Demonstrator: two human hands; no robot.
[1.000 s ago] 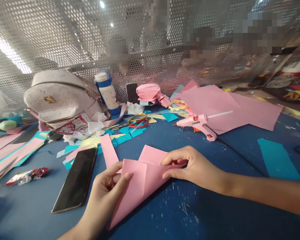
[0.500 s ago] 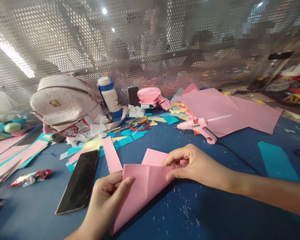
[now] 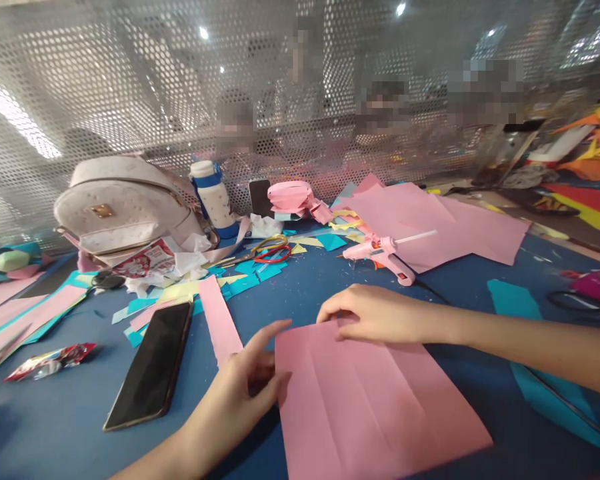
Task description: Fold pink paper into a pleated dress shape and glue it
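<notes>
A sheet of pink paper (image 3: 365, 407) with several straight crease lines lies spread out in front of me. My right hand (image 3: 375, 315) pinches its far edge, thumb on the near face and the other fingers behind. At the left edge is my left hand (image 3: 250, 380), thumb and index finger apart, their tips touching or very close to the paper. A pink paper strip (image 3: 217, 317) lies just beyond the left hand. To its left rests a black phone (image 3: 153, 363).
A pink glue gun (image 3: 380, 253) with its cord lies beyond my right hand, before large pink sheets (image 3: 430, 217). Scissors (image 3: 270, 250) sit among paper scraps. A backpack (image 3: 125, 207) and bottle (image 3: 214, 197) stand at the back left. Blue paper (image 3: 515, 300) lies right.
The pink paper has gone from folded over to opened flat, showing its creases. My left hand has moved right and loosened its pinch. The view has shifted slightly.
</notes>
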